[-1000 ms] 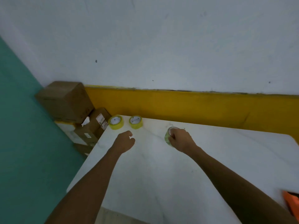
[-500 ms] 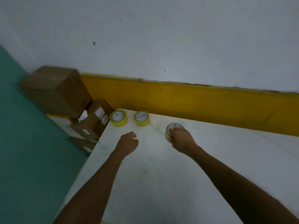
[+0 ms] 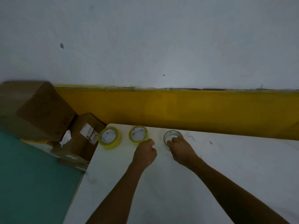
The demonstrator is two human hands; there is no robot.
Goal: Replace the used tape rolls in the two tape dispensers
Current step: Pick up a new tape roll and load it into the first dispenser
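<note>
Two full yellow tape rolls lie flat at the far left corner of the white table [image 3: 186, 183]: the left roll [image 3: 109, 137] and the middle roll [image 3: 138, 135]. To their right lies a thin, nearly used-up roll [image 3: 172, 136] with a pale core. My right hand [image 3: 181, 151] rests on its near rim, fingers curled over it. My left hand [image 3: 144, 155] is a loose fist just in front of the middle yellow roll, touching or nearly touching it. No tape dispenser is in view.
Cardboard boxes [image 3: 35, 109] are stacked on the green floor [image 3: 32, 183] left of the table, one with a white label [image 3: 89, 133]. A yellow band [image 3: 194, 110] runs along the grey wall behind the table's far edge.
My view has shifted closer to the table's far corner. My left hand moved forward up to the middle yellow roll. My right hand stays on the thin roll, which now lies nearer the wall.
</note>
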